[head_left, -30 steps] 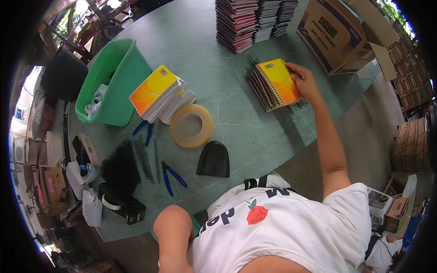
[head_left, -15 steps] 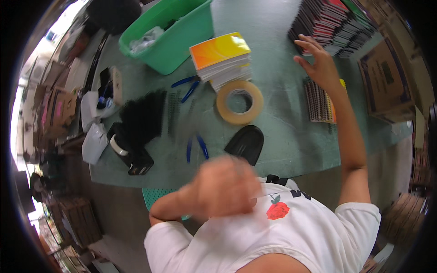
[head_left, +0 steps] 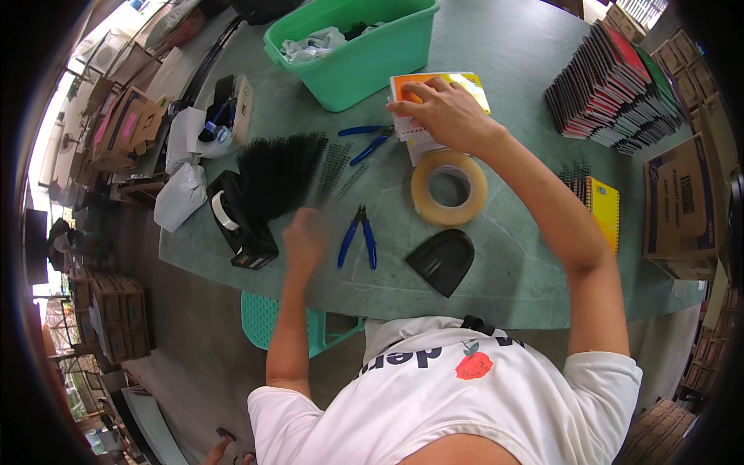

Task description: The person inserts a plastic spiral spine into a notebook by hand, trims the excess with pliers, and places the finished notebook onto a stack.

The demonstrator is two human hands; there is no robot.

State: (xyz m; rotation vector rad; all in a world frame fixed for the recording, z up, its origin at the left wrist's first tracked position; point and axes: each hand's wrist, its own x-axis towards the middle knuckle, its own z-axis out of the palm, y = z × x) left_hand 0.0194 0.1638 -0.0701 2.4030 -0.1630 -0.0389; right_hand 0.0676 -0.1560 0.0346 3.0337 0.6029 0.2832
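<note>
Right hand [head_left: 449, 116], fingers apart, over the yellow-orange notebook stack [head_left: 475, 91] on the desk [head_left: 519, 267], between green tub [head_left: 372, 76] and tape roll [head_left: 425, 190], left hand [head_left: 304, 239] blurred near black spiral coils [head_left: 280, 177], cannot tell whether its fingers close.

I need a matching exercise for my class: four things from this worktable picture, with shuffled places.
1. Person's right hand
2. Large green plastic bin
3. Round amber tape roll
4. Black dome-shaped flat piece

A. Between the tape roll and the white shirt
B. Over the orange-and-yellow-covered paper stack
C. Holding crumpled whitish plastic
D. Between the paper stack and the black piece

Pairs: 1-B; 2-C; 3-D; 4-A
</note>
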